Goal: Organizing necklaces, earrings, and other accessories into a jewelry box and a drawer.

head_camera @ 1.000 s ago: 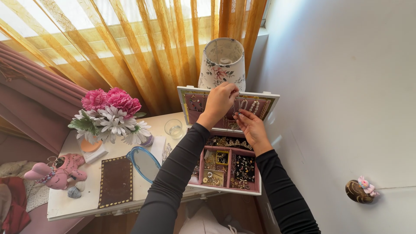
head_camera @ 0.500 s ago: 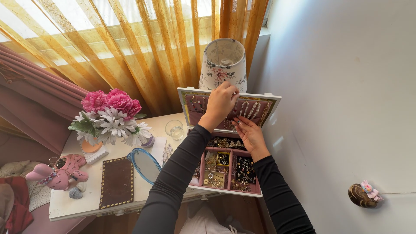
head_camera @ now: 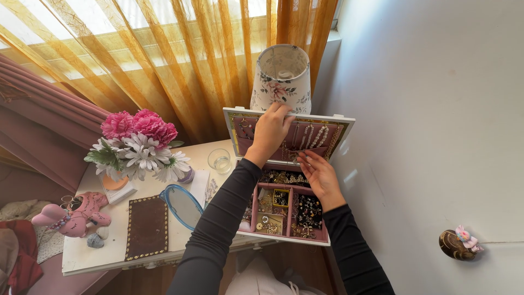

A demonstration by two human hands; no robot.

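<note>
left hand (head_camera: pixel 270 131) fingers curled at top of open white jewellery box's pink-lined lid (head_camera: pixel 339 121) | right hand (head_camera: pixel 321 173) loosely open below hanging pearl strands (head_camera: pixel 315 135), can't tell if pinching | risk: chains could snag or tangle, lid might tip

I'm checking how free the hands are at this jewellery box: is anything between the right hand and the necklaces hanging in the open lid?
Nothing visible does. The right hand hovers just below the hanging necklaces, open air between; the left hand rests against the lid further left.

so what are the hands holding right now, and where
Left hand grips the top edge of the jewellery box lid. Right hand seems empty, cannot tell.
</note>
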